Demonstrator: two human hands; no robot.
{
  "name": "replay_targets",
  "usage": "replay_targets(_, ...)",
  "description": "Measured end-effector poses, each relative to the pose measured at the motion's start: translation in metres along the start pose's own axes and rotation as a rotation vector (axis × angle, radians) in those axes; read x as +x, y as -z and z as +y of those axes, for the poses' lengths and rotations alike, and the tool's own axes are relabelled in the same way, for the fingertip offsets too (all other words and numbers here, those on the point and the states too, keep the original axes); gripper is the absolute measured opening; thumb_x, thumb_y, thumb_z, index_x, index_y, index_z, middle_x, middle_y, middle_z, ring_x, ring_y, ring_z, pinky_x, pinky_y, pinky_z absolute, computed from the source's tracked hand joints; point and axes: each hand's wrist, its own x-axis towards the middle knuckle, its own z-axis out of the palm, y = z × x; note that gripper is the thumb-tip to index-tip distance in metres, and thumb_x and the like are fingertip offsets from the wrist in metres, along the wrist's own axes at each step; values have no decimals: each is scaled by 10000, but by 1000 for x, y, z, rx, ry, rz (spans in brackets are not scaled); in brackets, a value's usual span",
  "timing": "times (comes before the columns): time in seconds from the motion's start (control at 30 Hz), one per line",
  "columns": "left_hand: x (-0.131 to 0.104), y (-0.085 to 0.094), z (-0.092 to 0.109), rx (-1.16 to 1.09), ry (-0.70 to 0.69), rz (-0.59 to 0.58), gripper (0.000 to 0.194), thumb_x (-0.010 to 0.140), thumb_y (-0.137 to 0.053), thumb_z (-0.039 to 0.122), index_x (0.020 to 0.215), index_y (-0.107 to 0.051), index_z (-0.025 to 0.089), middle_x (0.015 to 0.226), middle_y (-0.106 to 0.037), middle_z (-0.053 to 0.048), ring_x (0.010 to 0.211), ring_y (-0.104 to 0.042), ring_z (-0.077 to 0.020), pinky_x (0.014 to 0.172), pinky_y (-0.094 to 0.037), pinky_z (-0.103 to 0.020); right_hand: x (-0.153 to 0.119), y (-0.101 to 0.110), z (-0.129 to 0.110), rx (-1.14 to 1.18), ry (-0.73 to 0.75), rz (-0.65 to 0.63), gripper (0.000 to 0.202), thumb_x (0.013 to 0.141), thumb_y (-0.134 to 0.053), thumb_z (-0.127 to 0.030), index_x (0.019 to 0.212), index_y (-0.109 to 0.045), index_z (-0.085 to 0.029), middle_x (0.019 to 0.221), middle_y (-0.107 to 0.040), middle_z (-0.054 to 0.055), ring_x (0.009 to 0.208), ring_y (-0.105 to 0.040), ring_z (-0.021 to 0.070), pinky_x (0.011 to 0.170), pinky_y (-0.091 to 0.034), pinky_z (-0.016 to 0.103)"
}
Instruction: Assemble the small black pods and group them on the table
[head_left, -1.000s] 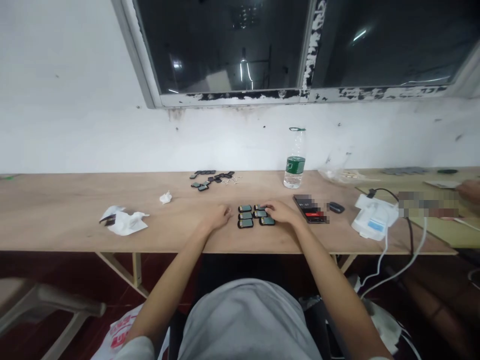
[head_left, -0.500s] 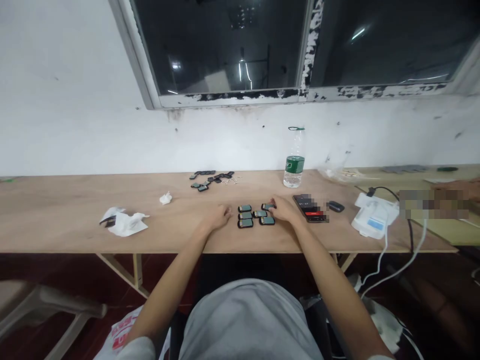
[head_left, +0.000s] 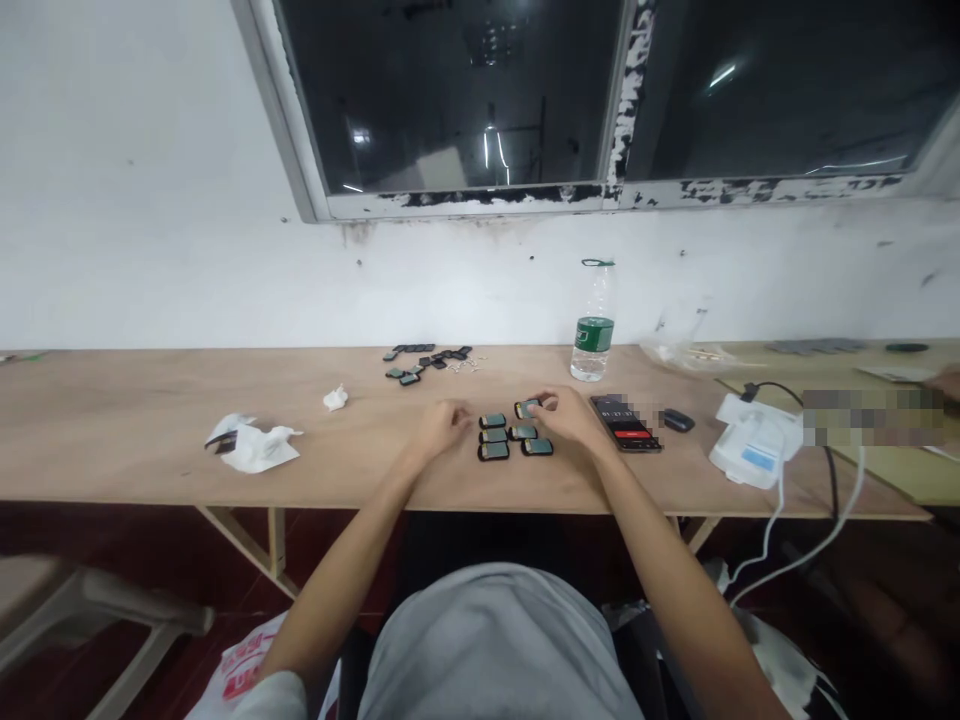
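Note:
Several small black-rimmed pieces with grey-green faces lie before me, among them a stack-like column of three at the left [head_left: 493,436] and one at the lower right [head_left: 537,447]. My right hand [head_left: 561,408] has its thumb and fingers closed on the upper right piece [head_left: 527,409], which is slightly tilted. Left of the column, my left hand [head_left: 448,422] rests near the table with its fingers curled together; whether anything is between its fingertips is too small to tell.
Behind are more dark pieces [head_left: 435,360] and tiny white bits [head_left: 466,366]. A bottle [head_left: 592,335], phone [head_left: 626,425], black fob [head_left: 677,420] and white device [head_left: 754,445] with cables are on the right. Crumpled tissues [head_left: 262,448] lie left; a person's hand shows far right.
The piece under my right hand has moved up and left, away from the one below it. My left hand has barely moved. The camera view has shifted slightly.

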Motion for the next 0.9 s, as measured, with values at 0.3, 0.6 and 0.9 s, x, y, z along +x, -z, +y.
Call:
replay_targets(0.3,-7,-1,30,-103,-352,244,239,985,-574,355,933,-732,184,883,-700,-55,752,-640,-152,699,-529,-263,-6,-13,-17,358,78,-118,286,824,-717,-375,1022,-695,-169,776,-746,53,718,-716,201,625,-560,272)
replay_targets(0.6,-6,-10,22,-41,-503,313,214,1013,-513,239,1089,-711,209,1179,-720,-91,1065,-700,-197,939,-577,-338,-8,-12,-22,450,66,-152,305,824,-758,-352,1053,-702,-158,762,-747,48,744,-728,191,683,-583,280)
replay_targets(0.9,-10,-17,18,-30,-462,348,401,984,-402,100,1249,-674,230,1288,-701,-67,1159,-681,-195,999,-577,-354,-6,-18,-23,626,-1,-130,325,775,-813,-358,1013,-719,-157,947,-765,70,749,-740,169,727,-616,276)
